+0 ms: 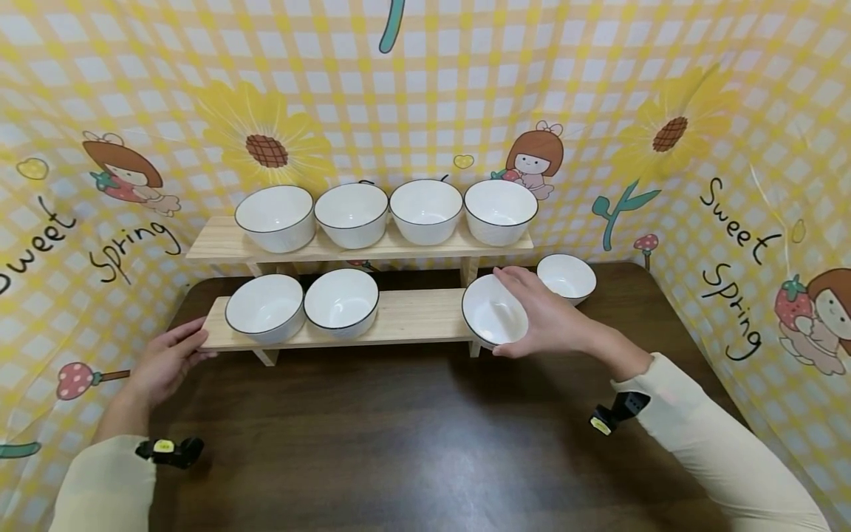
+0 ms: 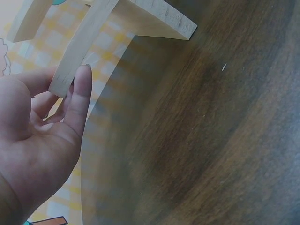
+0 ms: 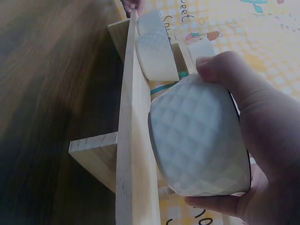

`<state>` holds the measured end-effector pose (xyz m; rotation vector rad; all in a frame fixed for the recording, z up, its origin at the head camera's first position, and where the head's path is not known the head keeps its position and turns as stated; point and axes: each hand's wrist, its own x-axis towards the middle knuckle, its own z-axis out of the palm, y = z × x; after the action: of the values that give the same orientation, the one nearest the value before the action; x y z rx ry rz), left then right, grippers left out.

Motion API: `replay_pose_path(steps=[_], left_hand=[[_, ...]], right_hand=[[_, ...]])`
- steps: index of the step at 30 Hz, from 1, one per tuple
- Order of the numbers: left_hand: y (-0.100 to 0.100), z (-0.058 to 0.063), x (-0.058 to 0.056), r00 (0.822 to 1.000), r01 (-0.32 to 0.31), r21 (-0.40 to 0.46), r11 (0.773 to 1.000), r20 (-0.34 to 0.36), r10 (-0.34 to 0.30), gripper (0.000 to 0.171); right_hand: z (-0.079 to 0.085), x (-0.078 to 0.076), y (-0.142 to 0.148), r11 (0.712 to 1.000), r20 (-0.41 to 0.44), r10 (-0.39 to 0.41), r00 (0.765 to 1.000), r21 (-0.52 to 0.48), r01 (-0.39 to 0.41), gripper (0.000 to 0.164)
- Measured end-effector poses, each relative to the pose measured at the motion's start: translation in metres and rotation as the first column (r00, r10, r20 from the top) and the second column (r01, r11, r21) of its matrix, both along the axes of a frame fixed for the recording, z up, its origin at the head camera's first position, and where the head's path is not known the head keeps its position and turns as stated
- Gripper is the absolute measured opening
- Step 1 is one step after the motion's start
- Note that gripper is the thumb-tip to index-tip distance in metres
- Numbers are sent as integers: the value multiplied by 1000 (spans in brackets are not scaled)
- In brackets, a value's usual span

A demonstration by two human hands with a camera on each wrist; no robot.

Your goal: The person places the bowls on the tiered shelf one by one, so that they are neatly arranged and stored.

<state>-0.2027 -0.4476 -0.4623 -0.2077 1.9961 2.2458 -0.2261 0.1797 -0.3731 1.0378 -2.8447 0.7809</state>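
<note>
My right hand (image 1: 541,314) grips a white bowl (image 1: 493,309) with a dark rim by its right side, thumb and fingers spread around it. In the head view this bowl overlaps the right end of the lower wooden shelf board (image 1: 422,314). The right wrist view shows its quilted outer wall (image 3: 199,136) close over the board. My left hand (image 1: 166,362) pinches the board's left end, which the left wrist view shows between thumb and fingers (image 2: 79,96). Two more white bowls, one at the far left (image 1: 264,307) and one beside it (image 1: 342,301), stand on this board.
Several matching bowls line the upper shelf board (image 1: 359,253) behind. Another white bowl (image 1: 567,278) is on the dark wooden table (image 1: 372,436), behind my right hand. Yellow checked cloth (image 1: 405,96) surrounds the table at the back and sides.
</note>
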Motion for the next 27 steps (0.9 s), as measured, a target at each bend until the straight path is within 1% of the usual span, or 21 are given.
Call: replay_pose_path(steps=[7, 13, 17, 21, 27], left_hand=[[0, -1, -1, 1000, 5, 14, 1000, -3, -5, 21], [0, 0, -1, 1000, 5, 19, 1000, -11, -5, 22], [0, 0, -1, 1000, 8, 18, 1000, -9, -8, 24], [0, 0, -2, 1000, 11, 22, 1000, -2, -11, 24], [0, 0, -1, 1000, 3, -7, 1000, 0, -3, 20]], right_hand=[[-1, -5, -11, 1000, 15, 5, 1000, 0, -5, 121], [-3, -8, -20, 1000, 26, 14, 1000, 0, -14, 123], [-6, -11, -26, 999, 32, 28, 999, -22, -27, 123], [-9, -14, -34, 1000, 40, 28, 999, -9, -28, 123], [-14, -17, -45, 999, 42, 50, 998, -16, -49, 121]])
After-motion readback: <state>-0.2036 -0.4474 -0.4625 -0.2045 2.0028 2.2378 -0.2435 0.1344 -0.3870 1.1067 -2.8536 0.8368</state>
